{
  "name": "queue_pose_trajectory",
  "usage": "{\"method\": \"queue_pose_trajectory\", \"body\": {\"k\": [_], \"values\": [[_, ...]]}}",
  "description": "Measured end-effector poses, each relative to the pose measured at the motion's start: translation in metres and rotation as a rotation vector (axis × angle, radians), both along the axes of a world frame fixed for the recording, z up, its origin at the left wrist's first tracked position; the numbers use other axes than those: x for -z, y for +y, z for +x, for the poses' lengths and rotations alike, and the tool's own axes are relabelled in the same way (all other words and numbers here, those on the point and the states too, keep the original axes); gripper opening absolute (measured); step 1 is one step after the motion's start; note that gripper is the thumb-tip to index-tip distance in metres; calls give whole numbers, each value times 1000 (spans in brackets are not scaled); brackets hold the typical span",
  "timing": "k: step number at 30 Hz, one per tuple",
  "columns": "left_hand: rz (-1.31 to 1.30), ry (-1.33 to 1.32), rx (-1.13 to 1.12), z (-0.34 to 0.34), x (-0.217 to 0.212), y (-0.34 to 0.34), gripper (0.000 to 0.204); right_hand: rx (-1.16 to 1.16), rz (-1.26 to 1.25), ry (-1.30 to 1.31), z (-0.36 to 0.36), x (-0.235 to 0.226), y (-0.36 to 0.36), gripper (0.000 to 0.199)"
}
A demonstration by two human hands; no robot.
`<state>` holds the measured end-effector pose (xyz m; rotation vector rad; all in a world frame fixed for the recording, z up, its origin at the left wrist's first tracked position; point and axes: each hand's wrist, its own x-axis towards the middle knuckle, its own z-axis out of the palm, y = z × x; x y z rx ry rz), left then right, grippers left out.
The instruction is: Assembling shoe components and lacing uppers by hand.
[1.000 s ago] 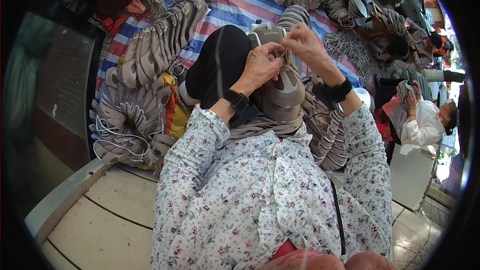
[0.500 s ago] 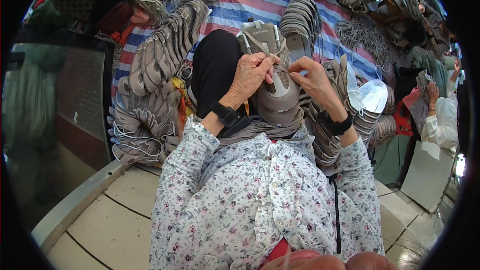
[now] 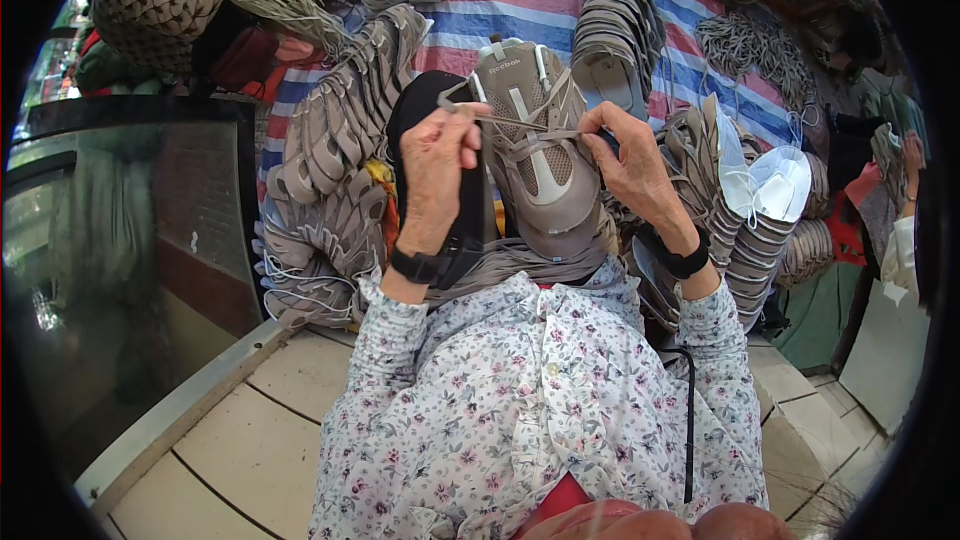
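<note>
A taupe shoe upper (image 3: pixel 552 208) rests on my lap, its toe toward me and its tongue pointing away. A flat taupe lace (image 3: pixel 528 126) runs across its front part and stretches between my two hands. Left of the upper, my left hand (image 3: pixel 436 165) is closed, pinching one part of the lace, with a loose tip sticking up past the fingers. At the upper's right edge, my right hand (image 3: pixel 634 162) pinches the lace between thumb and forefinger. More taupe laces (image 3: pixel 500 267) lie gathered across my lap, under the toe.
Stacked uppers (image 3: pixel 335 115) stand to the left, with others (image 3: pixel 612 40) beyond the lap. White-lined uppers (image 3: pixel 780 185) are piled at right. A heap of laces (image 3: pixel 755 55) lies on the striped sheet (image 3: pixel 490 15). A glass panel (image 3: pixel 190 200) borders the left. Another person's hand (image 3: pixel 912 160) shows far right.
My hands were close together over the upper. Now they are apart, my left hand drawn leftward with the lace and my right hand slightly to the right, the lace straight between them.
</note>
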<state>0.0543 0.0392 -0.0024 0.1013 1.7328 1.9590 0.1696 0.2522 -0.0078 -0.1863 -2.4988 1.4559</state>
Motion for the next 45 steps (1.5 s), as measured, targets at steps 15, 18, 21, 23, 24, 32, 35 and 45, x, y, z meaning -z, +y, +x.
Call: {"method": "queue_pose_trajectory", "body": {"k": [15,18,21,23,24,32,35,45], "values": [[46,-19,-371,-80,-17,-188,22,-154,-682,-314,0,-16,21,9],[166,-73,-387,-104,-2,-246,25,-185,-741,-325,-3,-18,26,9],[176,-72,-481,-113,-4,-292,24,-206,-806,-307,-5,-15,25,10],[168,-64,-515,-114,-5,-314,24,-229,-891,-301,-6,-13,24,13],[155,-49,-552,-115,-8,-329,24,-235,-892,-301,-7,-14,25,13],[89,-21,-656,-129,-36,-425,27,-296,-637,-386,-17,-7,27,20],[73,2,-705,-128,-51,-462,28,-254,-591,-318,-21,-7,24,18],[20,100,-711,-154,-81,-475,29,-218,-579,-297,-18,7,21,15]]}}
